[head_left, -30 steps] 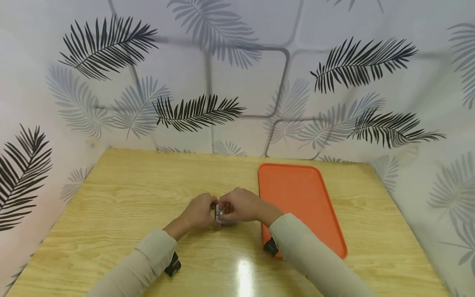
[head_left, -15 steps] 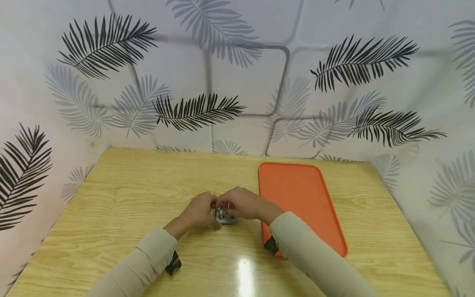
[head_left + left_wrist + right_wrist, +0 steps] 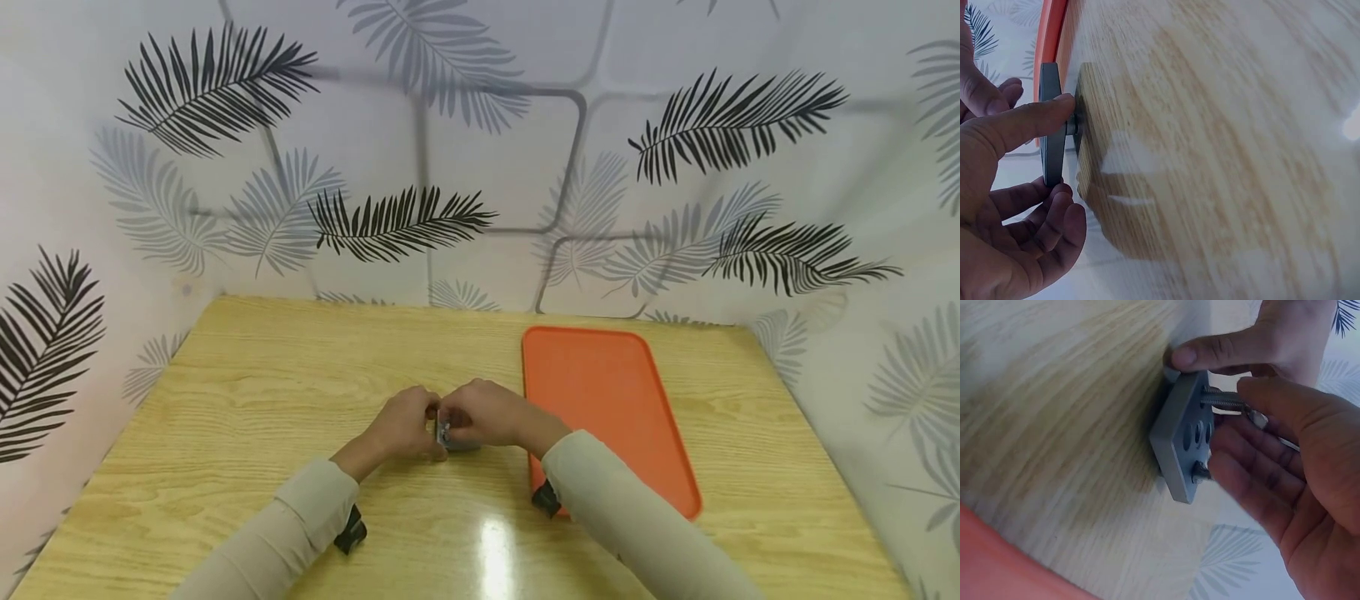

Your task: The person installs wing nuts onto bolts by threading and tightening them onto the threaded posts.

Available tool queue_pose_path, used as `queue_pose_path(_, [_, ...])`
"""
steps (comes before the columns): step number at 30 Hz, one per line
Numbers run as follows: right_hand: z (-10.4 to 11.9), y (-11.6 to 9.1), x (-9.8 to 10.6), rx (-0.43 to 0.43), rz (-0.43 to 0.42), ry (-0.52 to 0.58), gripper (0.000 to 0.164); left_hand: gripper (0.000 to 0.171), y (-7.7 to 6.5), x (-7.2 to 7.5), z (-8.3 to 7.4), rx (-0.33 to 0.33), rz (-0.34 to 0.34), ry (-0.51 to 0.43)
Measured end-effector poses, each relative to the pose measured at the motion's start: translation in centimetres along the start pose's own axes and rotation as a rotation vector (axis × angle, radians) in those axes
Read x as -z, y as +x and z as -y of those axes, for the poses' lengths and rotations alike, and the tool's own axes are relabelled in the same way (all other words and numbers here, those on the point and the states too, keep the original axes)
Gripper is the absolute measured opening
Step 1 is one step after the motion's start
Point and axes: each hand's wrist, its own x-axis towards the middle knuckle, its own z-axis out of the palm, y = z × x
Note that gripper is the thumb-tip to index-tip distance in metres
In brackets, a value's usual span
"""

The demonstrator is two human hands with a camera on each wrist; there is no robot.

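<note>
While left hand (image 3: 405,425) pinches the block (image 3: 1172,440) by its edges | right hand (image 3: 491,414) curls thumb and fingers round a bolt (image 3: 1225,400) | block at six o'clock (head view), tray (image 3: 592,375) at its three | probably stiff, slick, lightish: hold by edges

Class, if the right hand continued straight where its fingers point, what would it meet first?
Beyond the ribbed post at its fingertips, probably the grey plate held by the left hand; depth is unclear.
</note>
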Motion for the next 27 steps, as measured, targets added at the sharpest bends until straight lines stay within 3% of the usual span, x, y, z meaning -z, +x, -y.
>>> queue_pose_path(11, [-0.43,-0.31,0.76,0.017,-0.074,-0.016,0.023,0.039,0.00,0.07,0.00,0.008,-0.002,-0.010])
queue_pose_path(27, [0.24,-0.03,0.73,0.008,0.021,0.008,0.019,0.034,-0.18,0.14,-0.15,-0.005,0.008,-0.032])
